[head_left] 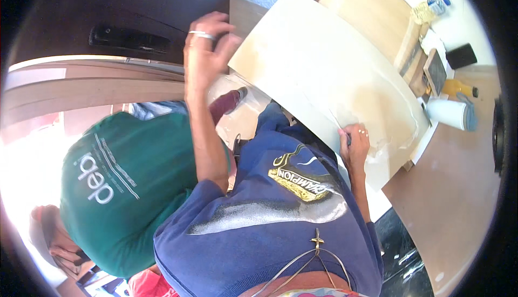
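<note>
A large pale flat board (302, 54) lies in front of me, with whitish smears along its right part. My right hand (356, 145) rests near the board's front edge, fingers closed round a slim tool (349, 140) with a dark handle. A thin pale line runs from the tool over the board; whether it is a blade or a mark I cannot tell. My left hand (206, 54), with a ring on one finger, is raised beside the board's left corner. Its fingers are apart and slightly blurred, and nothing shows in them.
A person in a green shirt (129, 189) bends close on my left. Behind the board lies another wooden panel (372, 14). To the right are a clear bottle (429, 10) with yellowish contents, a yellow bottle (458, 88) and a white roll (447, 113). A dark panel (124, 5) stands at the back left.
</note>
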Demonstrator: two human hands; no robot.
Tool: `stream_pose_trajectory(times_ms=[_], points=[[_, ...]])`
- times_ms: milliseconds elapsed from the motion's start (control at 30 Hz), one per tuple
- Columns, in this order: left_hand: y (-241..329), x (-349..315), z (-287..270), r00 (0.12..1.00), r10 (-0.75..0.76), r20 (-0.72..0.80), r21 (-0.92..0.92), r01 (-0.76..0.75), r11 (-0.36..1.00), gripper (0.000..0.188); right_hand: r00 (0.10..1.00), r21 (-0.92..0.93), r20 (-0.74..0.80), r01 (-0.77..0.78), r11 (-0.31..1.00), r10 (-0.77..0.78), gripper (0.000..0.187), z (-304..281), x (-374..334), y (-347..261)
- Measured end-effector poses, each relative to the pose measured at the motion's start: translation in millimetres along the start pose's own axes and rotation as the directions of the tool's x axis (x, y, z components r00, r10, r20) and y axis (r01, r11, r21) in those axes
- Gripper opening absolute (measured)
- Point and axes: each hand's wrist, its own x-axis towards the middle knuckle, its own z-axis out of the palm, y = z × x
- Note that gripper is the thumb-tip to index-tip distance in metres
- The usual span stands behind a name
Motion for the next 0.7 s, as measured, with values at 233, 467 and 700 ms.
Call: stream_pose_trajectory(times_ms=[233,467,700], points=[[-194.0,-1.4,-155.9,0.336,-0.345,-0.877,-0.162,0.468,0.869,0.054,0.989,0.121,0.053,-0.144,0.982,0.139,0.021,-21.5,-11.6,6.0],[-162.2,-21.4,-198.1,0.200,-0.242,-0.949,-0.134,0.441,0.888,0.059,0.894,0.090,0.002,-0.446,0.891,0.448,0.016,-47.5,-9.0,46.5],[-114.9,-1.4,-157.8,0.239,-0.363,-0.901,-0.221,0.467,0.856,0.067,0.727,0.090,-0.107,-0.673,0.735,0.679,0.026,-62.8,-26.7,74.5]])
